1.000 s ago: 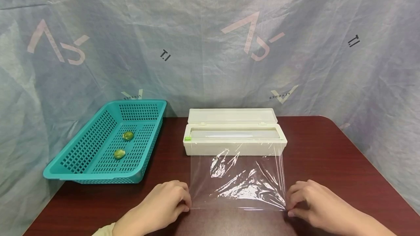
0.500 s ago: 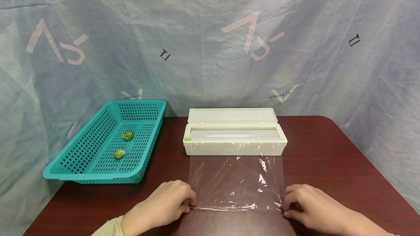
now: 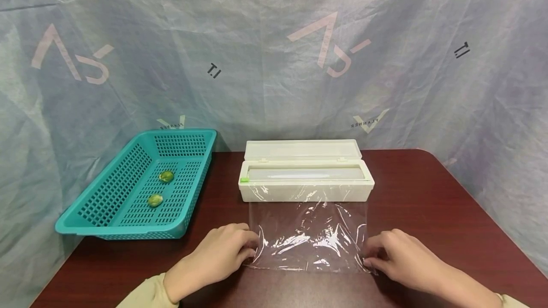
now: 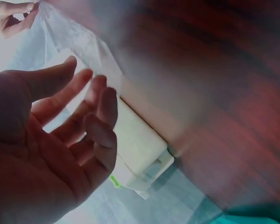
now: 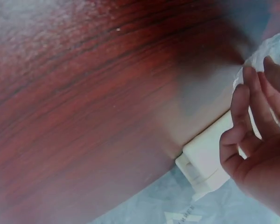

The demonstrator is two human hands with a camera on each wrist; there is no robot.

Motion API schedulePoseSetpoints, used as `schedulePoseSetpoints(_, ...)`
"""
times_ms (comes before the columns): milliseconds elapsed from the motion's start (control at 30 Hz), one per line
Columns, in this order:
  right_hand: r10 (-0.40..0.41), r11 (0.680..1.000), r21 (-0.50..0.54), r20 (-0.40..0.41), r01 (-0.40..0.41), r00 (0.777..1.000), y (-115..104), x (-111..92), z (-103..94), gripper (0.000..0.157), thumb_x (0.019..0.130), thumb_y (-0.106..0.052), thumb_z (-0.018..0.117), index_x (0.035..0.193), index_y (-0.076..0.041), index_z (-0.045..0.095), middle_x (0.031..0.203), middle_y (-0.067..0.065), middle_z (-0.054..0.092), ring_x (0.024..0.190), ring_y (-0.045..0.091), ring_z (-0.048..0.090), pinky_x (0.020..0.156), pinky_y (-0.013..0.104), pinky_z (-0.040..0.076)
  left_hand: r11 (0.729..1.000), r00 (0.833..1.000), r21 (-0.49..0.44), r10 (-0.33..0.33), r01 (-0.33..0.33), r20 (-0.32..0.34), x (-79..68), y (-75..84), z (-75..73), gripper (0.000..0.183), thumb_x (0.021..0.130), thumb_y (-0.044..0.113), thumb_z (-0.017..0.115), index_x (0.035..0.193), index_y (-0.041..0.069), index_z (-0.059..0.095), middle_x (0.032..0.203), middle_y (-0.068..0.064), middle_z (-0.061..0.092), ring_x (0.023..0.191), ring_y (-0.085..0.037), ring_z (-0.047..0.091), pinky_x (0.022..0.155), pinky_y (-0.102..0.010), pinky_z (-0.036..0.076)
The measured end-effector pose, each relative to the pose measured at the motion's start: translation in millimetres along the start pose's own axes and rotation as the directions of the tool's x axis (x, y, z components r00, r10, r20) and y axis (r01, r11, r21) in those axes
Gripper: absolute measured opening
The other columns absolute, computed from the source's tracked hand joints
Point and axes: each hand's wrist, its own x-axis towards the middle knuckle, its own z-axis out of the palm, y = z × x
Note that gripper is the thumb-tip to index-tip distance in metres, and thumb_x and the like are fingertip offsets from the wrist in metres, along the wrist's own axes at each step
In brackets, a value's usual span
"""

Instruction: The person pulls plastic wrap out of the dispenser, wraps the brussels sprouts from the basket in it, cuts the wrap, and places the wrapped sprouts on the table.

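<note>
Clear, creased, glossy plastic film [image 3: 308, 239] from beside the left hand [image 3: 218, 253], loosely curved, thumb apart, to the right hand [image 3: 398, 258], pinching its edge. Head view alone: two small round green vegetables [image 3: 166, 176] beyond the left hand.

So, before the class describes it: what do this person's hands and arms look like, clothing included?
The left hand and right hand are bare, with no gloves or rings visible. A pale beige left sleeve ends near the wrist; only a corner of the matching right sleeve shows.
</note>
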Motion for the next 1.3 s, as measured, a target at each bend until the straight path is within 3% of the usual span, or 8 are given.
schedulePoseSetpoints(233, 0.069, 0.993, 0.094, 0.007, -0.07, 0.998, 1.9, 2.1, 4.5, 0.023, 0.082, -0.019, 0.09, 0.096, -0.028, 0.075, 0.079, -0.027, 0.054, 0.072, -0.003, 0.053, 0.061, 0.024, 0.045, 0.996, 0.993, 0.051, -0.082, 0.077, 0.087, 1.8, -2.1, 4.9, 0.038, 0.082, 0.022, 0.091, 0.117, 0.018, 0.078, 0.093, 0.007, 0.059, 0.083, -0.017, 0.062, 0.059, -0.038, 0.051)
schedulePoseSetpoints(567, 0.07, 0.98, 0.19, -0.056, -0.058, 0.996, 10.2, 0.0, 5.4, 0.028, 0.082, -0.011, 0.09, 0.107, -0.018, 0.08, 0.092, -0.016, 0.063, 0.068, -0.001, 0.05, 0.06, 0.023, 0.046, 0.995, 0.99, -0.001, -0.097, 0.098, 0.106, -0.1, -2.1, 0.5, 0.04, 0.082, 0.021, 0.091, 0.12, 0.019, 0.076, 0.094, 0.007, 0.059, 0.079, -0.014, 0.058, 0.061, -0.037, 0.05)
schedulePoseSetpoints(833, 0.039, 0.981, 0.194, -0.063, -0.026, 0.997, 17.9, -4.5, 8.6, 0.041, 0.077, -0.014, 0.094, 0.114, -0.011, 0.079, 0.089, -0.015, 0.055, 0.067, 0.002, 0.047, 0.058, 0.021, 0.041, 0.988, 0.971, -0.02, -0.149, 0.156, 0.186, -0.4, -7.5, -3.0, 0.049, 0.082, 0.018, 0.091, 0.128, 0.018, 0.075, 0.092, 0.006, 0.057, 0.078, -0.013, 0.053, 0.063, -0.035, 0.049)
schedulePoseSetpoints(1033, 0.05, 0.979, 0.197, -0.027, -0.044, 0.998, 20.4, -5.6, 9.2, 0.039, 0.077, -0.014, 0.093, 0.114, -0.011, 0.079, 0.09, -0.015, 0.055, 0.068, 0.002, 0.046, 0.058, 0.022, 0.04, 0.983, 0.96, -0.023, -0.17, 0.18, 0.224, 0.2, -8.6, -3.6, 0.052, 0.081, 0.017, 0.092, 0.13, 0.018, 0.076, 0.093, 0.006, 0.057, 0.078, -0.012, 0.053, 0.064, -0.035, 0.049)
schedulePoseSetpoints(1300, 0.019, 0.97, 0.244, -0.034, -0.01, 0.999, 20.9, -4.6, 8.6, 0.032, 0.081, -0.011, 0.091, 0.111, -0.01, 0.079, 0.089, -0.015, 0.058, 0.067, 0.002, 0.049, 0.058, 0.022, 0.042, 0.984, 0.961, -0.024, -0.168, 0.178, 0.218, -0.3, -7.3, -7.9, 0.052, 0.082, 0.015, 0.09, 0.132, 0.02, 0.074, 0.089, 0.008, 0.054, 0.076, -0.01, 0.052, 0.063, -0.034, 0.048)
